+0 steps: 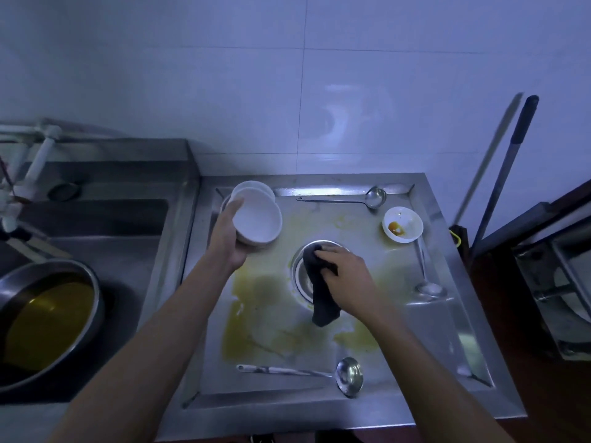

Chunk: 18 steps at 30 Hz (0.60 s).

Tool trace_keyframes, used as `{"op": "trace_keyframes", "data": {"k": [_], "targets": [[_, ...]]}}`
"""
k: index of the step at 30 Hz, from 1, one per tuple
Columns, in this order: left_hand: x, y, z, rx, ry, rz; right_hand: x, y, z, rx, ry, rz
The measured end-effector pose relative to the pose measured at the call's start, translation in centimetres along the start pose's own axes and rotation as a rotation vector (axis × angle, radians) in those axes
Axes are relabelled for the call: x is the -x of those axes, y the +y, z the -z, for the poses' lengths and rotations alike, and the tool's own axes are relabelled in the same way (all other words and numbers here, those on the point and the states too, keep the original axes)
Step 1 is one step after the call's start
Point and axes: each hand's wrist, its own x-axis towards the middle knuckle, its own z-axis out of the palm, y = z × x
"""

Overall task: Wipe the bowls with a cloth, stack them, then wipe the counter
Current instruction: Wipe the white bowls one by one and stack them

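Observation:
My left hand point(227, 238) holds a white bowl point(259, 220) tilted above the steel counter point(447, 340), over another white bowl point(256, 186) at the back left. My right hand point(345, 273) grips a dark cloth point(321, 302) and rests on a steel bowl point(302, 276) at the counter's middle; the cloth hangs down over the bowl's rim. A white bowl with brown sauce point(403, 224) stands at the back right. Yellow oily smears point(246, 327) cover the counter's left and centre.
Three steel ladles lie on the counter: at the back point(374, 198), at the right point(427, 282), at the front point(347, 375). A steel basin of yellow liquid point(48, 324) sits at the left by a sink point(105, 215). Poles point(508, 167) lean at the right wall.

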Motion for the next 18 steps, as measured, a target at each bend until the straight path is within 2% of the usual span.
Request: {"op": "trace_keyframes", "data": {"k": [3, 6, 9, 18], "targets": [[-2.9, 0.4, -1.6, -0.168, 0.197, -0.066, -1.9, 0.9, 0.4, -0.031, -0.013, 0.04], [-6.0, 0.4, -2.4, -0.483, 0.337, -0.288, -4.4, 1.6, 0.6, -0.053, -0.019, 0.055], [-8.8, 0.3, -2.1, -0.651, 0.385, -0.426, -7.0, 2.3, 0.8, -0.069, -0.029, 0.081], [-14.2, -1.7, 0.2, -0.837, 0.424, -0.548, -11.1, 4.3, 0.5, -0.117, -0.103, 0.121]]}}
